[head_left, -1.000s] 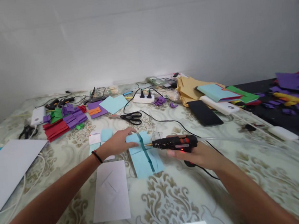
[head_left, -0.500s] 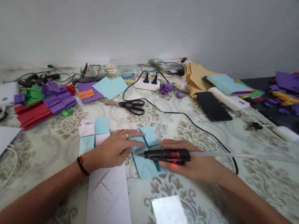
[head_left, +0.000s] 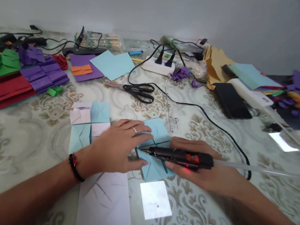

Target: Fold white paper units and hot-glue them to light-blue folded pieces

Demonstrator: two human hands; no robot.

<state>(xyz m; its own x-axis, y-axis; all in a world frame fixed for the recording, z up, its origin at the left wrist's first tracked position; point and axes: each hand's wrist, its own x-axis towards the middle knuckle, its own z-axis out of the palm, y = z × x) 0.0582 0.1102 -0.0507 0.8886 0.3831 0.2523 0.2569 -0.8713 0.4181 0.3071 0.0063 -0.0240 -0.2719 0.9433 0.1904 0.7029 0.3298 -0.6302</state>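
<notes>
My right hand point(head_left: 199, 161) is closed around a black hot glue gun point(head_left: 180, 156), with its small red light on and a clear glue stick point(head_left: 253, 167) trailing from the back. The gun's nozzle points left, at the left edge of a folded light-blue paper piece point(head_left: 153, 168) with crease lines. Across the upper left of that piece my left hand point(head_left: 118, 145) lies with its fingers spread, wearing a ring and a dark bracelet. Beneath my left hand and wrist are folded blue and pale pink paper squares point(head_left: 99, 111) and a white sheet point(head_left: 104, 211).
Black scissors point(head_left: 139, 92) lie beyond the blue piece, beside a clear ruler point(head_left: 169, 114). A black cord point(head_left: 189, 103) curves from a white power strip point(head_left: 157, 66) around my right side. Folded coloured papers point(head_left: 45, 74) lie back left; a phone point(head_left: 231, 101) is right.
The view has tilted and shifted, so things at the back appear higher and turned. The thumb of my left hand has spread out onto the blue piece. The glue gun's nozzle stays near the same edge.
</notes>
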